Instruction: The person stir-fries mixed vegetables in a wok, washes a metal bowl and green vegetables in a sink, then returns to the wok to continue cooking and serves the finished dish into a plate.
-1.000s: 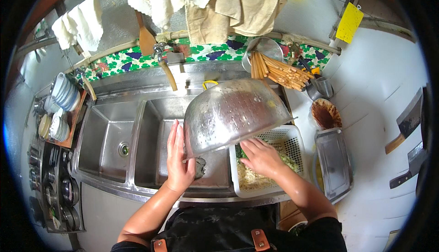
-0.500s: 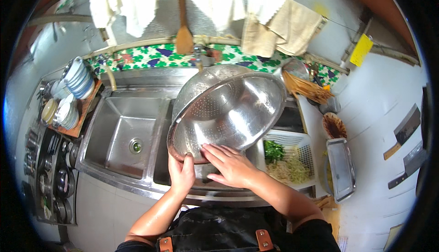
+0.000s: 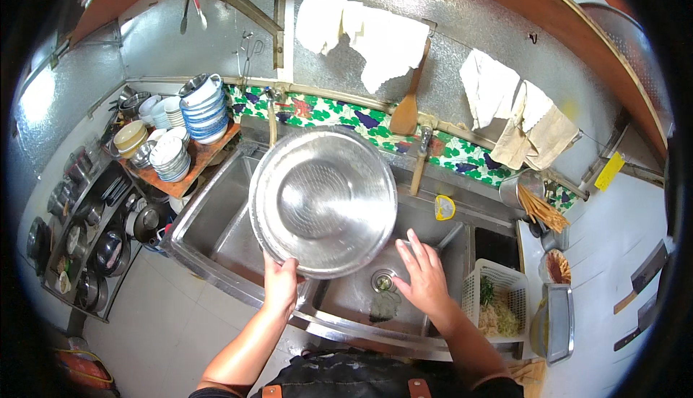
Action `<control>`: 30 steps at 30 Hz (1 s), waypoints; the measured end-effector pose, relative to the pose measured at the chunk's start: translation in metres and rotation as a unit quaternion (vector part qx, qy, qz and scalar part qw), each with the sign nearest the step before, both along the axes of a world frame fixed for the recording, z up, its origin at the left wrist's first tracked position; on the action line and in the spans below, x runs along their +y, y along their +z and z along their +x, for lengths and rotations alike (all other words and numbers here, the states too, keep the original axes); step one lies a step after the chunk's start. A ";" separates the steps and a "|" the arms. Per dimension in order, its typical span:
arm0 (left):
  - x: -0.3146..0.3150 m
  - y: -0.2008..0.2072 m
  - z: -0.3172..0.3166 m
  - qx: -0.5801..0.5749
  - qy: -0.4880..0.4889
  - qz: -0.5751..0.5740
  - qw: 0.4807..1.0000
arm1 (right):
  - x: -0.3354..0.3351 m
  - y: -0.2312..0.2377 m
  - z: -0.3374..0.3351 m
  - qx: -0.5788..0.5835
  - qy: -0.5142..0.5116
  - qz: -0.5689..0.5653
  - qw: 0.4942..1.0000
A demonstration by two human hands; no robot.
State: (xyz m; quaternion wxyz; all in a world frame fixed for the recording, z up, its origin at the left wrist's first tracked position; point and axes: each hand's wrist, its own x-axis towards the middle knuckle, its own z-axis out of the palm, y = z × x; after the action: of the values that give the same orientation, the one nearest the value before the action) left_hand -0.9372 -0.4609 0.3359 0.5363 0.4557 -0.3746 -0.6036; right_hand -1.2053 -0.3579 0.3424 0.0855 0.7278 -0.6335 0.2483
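Observation:
A large round metal colander (image 3: 323, 201) with a perforated bottom hangs over the divider of a double steel sink, its inside facing me. My left hand (image 3: 281, 282) grips its near rim, thumb on the inner side and fingers hidden beneath. Off to the right of the rim, my right hand (image 3: 426, 282) is empty, fingers apart, above the right sink basin (image 3: 419, 246). Bits of green lie in and around that basin's drain (image 3: 382, 280). Most of the left basin (image 3: 224, 233) is visible beside the colander, which covers part of it.
Stacked bowls (image 3: 204, 113) stand on a wooden board at the left, above a rack of pans (image 3: 108, 250). A white basket (image 3: 471, 297) of chopped vegetables sits right of the sink. A wooden spatula (image 3: 406, 115) and cloths (image 3: 390, 37) hang behind; cleavers (image 3: 650, 268) hang on the right wall.
The colander has shifted left and turned from tilted to facing me. My right hand has let go of it and moved right. The view has swung left, showing more of the bowls and rack.

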 end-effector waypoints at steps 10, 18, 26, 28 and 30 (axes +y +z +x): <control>0.036 0.055 0.089 0.149 -0.285 0.043 0.946 | 0.036 0.151 0.020 -0.013 0.106 -0.094 0.990; 0.027 -0.006 0.135 0.022 -0.277 0.014 0.960 | 0.095 0.357 0.012 -0.250 0.029 -0.388 0.887; 0.054 -0.046 0.126 0.082 -0.262 0.002 0.962 | 0.029 0.548 0.003 -0.004 0.082 -0.401 0.913; 0.066 -0.054 0.124 0.086 -0.216 -0.007 0.973 | -0.010 0.580 -0.014 0.036 0.002 -0.412 0.911; 0.074 -0.061 0.126 0.010 -0.233 -0.005 0.973 | -0.055 0.596 -0.028 0.125 -0.076 -0.454 0.879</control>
State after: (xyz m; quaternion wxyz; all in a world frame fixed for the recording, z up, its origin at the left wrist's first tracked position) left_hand -0.8117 -0.3866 0.2750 0.3874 0.3470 -0.4677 -0.7147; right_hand -1.2330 -0.4133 0.9382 0.5036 0.5838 -0.4885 0.4086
